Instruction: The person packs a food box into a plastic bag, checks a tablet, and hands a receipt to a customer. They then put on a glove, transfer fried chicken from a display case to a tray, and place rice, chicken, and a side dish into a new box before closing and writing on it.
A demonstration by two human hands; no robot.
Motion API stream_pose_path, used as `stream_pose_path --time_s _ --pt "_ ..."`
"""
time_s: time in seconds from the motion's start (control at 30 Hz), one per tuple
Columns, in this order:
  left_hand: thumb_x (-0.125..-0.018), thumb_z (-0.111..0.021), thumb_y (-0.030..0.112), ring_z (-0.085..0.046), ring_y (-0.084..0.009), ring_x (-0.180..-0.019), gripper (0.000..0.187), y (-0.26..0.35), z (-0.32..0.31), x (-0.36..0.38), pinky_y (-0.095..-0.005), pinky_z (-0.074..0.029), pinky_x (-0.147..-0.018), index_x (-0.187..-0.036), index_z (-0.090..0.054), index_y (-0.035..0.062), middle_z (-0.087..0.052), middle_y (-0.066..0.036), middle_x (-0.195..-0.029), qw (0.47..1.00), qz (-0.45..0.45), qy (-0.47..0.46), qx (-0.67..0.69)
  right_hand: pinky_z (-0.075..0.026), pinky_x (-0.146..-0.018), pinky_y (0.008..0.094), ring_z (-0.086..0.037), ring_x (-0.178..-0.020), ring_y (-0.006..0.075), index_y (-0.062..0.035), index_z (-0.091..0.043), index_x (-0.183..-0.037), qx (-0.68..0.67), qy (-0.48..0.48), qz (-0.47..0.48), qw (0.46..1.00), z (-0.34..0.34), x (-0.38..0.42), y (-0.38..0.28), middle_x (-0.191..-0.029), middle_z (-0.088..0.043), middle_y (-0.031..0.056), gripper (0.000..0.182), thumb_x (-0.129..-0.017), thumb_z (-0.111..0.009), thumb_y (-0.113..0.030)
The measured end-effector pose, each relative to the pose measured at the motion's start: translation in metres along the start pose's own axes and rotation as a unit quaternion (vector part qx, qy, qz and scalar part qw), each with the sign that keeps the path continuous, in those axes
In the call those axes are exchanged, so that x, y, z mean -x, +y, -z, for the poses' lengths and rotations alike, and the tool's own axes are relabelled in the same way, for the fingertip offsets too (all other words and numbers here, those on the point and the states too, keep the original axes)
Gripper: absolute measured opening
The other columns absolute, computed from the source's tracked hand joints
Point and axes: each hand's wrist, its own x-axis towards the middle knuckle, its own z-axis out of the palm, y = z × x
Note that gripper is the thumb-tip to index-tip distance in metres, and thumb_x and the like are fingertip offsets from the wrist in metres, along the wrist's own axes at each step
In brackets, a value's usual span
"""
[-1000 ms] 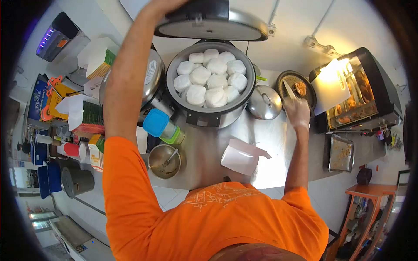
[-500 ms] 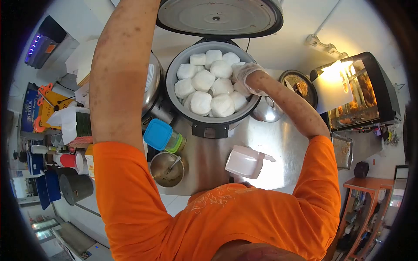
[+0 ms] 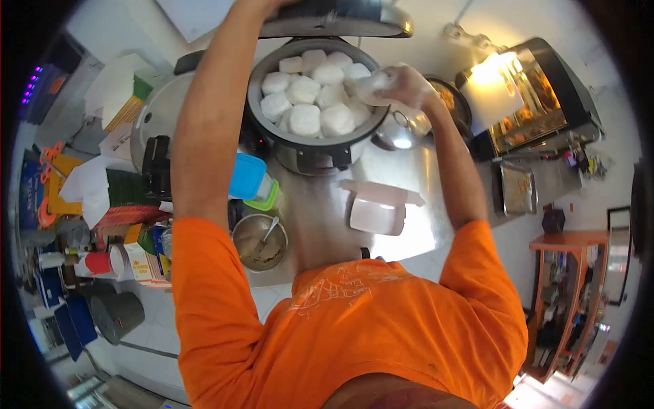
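Observation:
A large rice cooker (image 3: pixel 310 160) stands on the steel counter, filled with several white wrapped bundles (image 3: pixel 304 120). Its lid (image 3: pixel 340 28) is tilted partway down above the pot. At the top edge of the view, my left hand (image 3: pixel 262 5) grips the lid's side, its fingers partly out of sight. My right hand (image 3: pixel 402 85), in a clear plastic glove and blurred by motion, is at the pot's right rim with fingers closed on a white wrapped bundle (image 3: pixel 368 88). An open white takeout box (image 3: pixel 377 215) sits on the counter nearer my body.
A metal bowl with a spoon (image 3: pixel 260 243) and a blue-lidded container (image 3: pixel 247 176) are at the left front. Right of the pot lie a round metal lid (image 3: pixel 402 129) and a dark pan (image 3: pixel 449 102). A lit food warmer (image 3: pixel 538 102) stands at the right.
My right hand has lifted out of the pot to its right rim with a white bundle. The lid has tipped lower under my left hand. The view has shifted.

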Motion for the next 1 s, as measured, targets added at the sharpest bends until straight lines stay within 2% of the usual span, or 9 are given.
stream_pose_path --time_s 0.07,0.1,0.17,0.27,0.4,0.53,0.67,0.83,1.0 --pt "-0.076 -0.078 0.045 -0.056 -0.0331 -0.115 0.089 -0.014 -0.03 0.063 -0.0399 -0.048 -0.095 -0.147 -0.034 0.0125 -0.048 -0.03 -0.133 0.999 -0.019 -0.021 -0.045 -0.052 -0.081 0.0347 -0.066 -0.089 0.0236 0.0049 -0.059 -0.116 -0.301 0.06 0.013 0.952 -0.019 0.063 0.025 -0.103 -0.067 0.0112 0.058 -0.067 -0.08 -0.017" --pt "-0.054 -0.092 0.039 -0.057 -0.0277 -0.116 0.105 -0.036 -0.052 0.095 -0.0445 -0.037 -0.105 -0.143 -0.04 0.0152 -0.06 -0.015 -0.126 0.995 0.0 0.027 -0.094 -0.052 -0.081 0.0327 -0.066 -0.089 0.0205 0.0065 -0.059 -0.116 -0.446 0.046 0.016 0.894 -0.044 0.107 0.024 -0.102 -0.067 0.0094 0.058 -0.067 -0.081 -0.017" --pt "-0.053 -0.092 0.044 -0.053 -0.027 -0.12 0.101 -0.057 -0.09 0.155 -0.0465 -0.032 -0.106 -0.139 -0.046 0.0159 -0.058 -0.013 -0.128 0.969 -0.075 0.062 -0.229 -0.051 -0.085 0.03 -0.066 -0.088 0.0206 0.0056 -0.06 -0.116 -0.58 0.079 -0.122 0.802 -0.102 0.182 0.027 -0.102 -0.067 0.0083 0.058 -0.068 -0.081 -0.017" --pt "-0.06 -0.085 0.052 -0.047 -0.026 -0.123 0.087 -0.086 -0.145 0.219 -0.0528 -0.025 -0.105 -0.13 -0.052 0.0116 -0.06 -0.01 -0.122 0.928 -0.069 0.133 -0.341 -0.053 -0.083 0.0317 -0.066 -0.087 0.0219 0.0091 -0.059 -0.115 -0.366 -0.083 -0.268 0.887 -0.188 0.211 0.064 -0.099 -0.068 0.0115 0.054 -0.073 -0.079 -0.016" --pt "-0.079 -0.077 0.025 -0.048 -0.0279 -0.117 0.053 -0.139 -0.23 0.319 -0.0496 -0.03 -0.101 -0.122 -0.052 0.0058 -0.059 -0.011 -0.115 0.924 -0.117 0.319 -0.177 -0.056 -0.067 0.0316 -0.066 -0.079 0.021 0.0091 -0.062 -0.104 -0.32 0.063 -0.341 0.882 -0.307 0.203 0.127 -0.093 -0.066 0.0149 0.034 -0.086 -0.07 -0.018" --pt "-0.091 -0.063 0.02 -0.054 -0.0338 -0.112 0.037 -0.18 -0.315 0.391 -0.0431 -0.038 -0.1 -0.122 -0.053 0.0026 -0.061 -0.015 -0.113 0.979 0.203 0.03 -0.004 -0.055 -0.066 0.0289 -0.066 -0.078 0.02 0.0058 -0.062 -0.102 -0.727 0.121 -0.3 0.605 -0.351 0.189 0.152 -0.094 -0.066 0.0132 0.026 -0.086 -0.069 -0.013" --pt "-0.097 -0.055 0.023 -0.059 -0.0301 -0.108 0.041 -0.247 -0.371 0.422 -0.0397 -0.046 -0.093 -0.131 -0.05 0.0001 -0.06 -0.018 -0.121 0.938 0.336 -0.052 0.068 -0.056 -0.074 0.0309 -0.066 -0.084 0.0194 0.0039 -0.058 -0.105 -0.498 0.023 -0.247 0.831 -0.373 0.177 0.204 -0.093 -0.066 0.0115 0.028 -0.082 -0.07 -0.007" --pt "-0.097 -0.05 0.02 -0.059 -0.0337 -0.115 0.044 -0.232 -0.426 0.43 -0.039 -0.045 -0.095 -0.137 -0.046 0.0021 -0.06 -0.023 -0.124 0.922 0.373 -0.051 0.094 -0.051 -0.084 0.0313 -0.064 -0.092 0.0219 0.0015 -0.061 -0.119 -0.373 -0.041 -0.026 0.926 -0.326 0.171 0.221 -0.104 -0.068 0.0115 0.037 -0.082 -0.061 -0.005" --pt "-0.096 -0.045 0.016 -0.058 -0.033 -0.116 0.045 -0.186 -0.468 0.403 -0.0375 -0.044 -0.097 -0.139 -0.046 0.0026 -0.058 -0.022 -0.128 0.885 0.449 0.049 0.117 -0.048 -0.089 0.036 -0.064 -0.099 0.0267 -0.0033 -0.065 -0.116 -0.412 -0.183 0.003 0.893 -0.307 0.148 0.265 -0.106 -0.068 0.0151 0.041 -0.076 -0.065 -0.013"
